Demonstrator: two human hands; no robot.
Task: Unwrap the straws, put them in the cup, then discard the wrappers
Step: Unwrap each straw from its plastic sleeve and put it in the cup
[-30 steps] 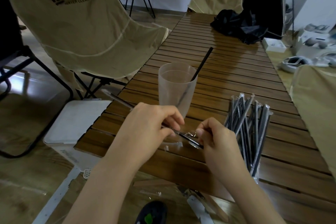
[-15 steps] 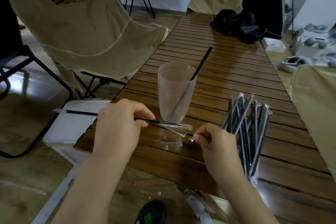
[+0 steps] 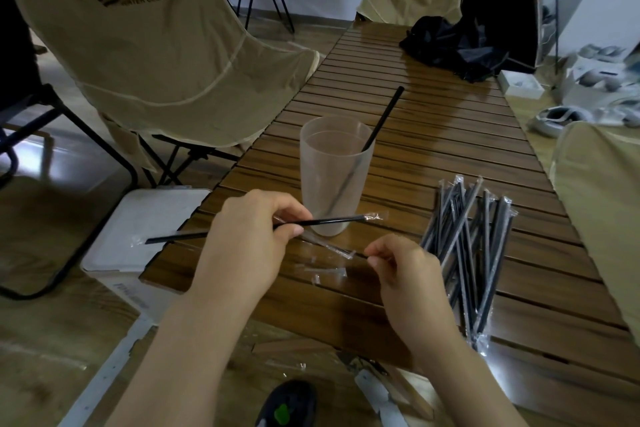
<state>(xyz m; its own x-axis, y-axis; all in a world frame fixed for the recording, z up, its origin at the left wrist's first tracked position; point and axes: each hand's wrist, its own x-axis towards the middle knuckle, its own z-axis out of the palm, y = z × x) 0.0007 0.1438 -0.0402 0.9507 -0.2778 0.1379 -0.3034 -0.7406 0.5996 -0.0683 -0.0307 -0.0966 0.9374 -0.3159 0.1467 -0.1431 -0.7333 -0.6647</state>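
A frosted plastic cup [image 3: 335, 177] stands upright on the slatted wooden surface [image 3: 433, 156], with one black straw [image 3: 382, 121] leaning inside it against the far right of the rim. Just in front of the cup, the left hand [image 3: 249, 246] pinches a second black straw [image 3: 322, 221] between its fingers [image 3: 294, 229], held nearly level, with bits of clear wrapper clinging at both tips. The right hand [image 3: 408, 281] has its fingers curled, pinching the end of a clear wrapper [image 3: 332, 248]. Another wrapper scrap [image 3: 327, 273] lies on the surface between the hands. A pile of wrapped straws [image 3: 467, 246] rests to the right.
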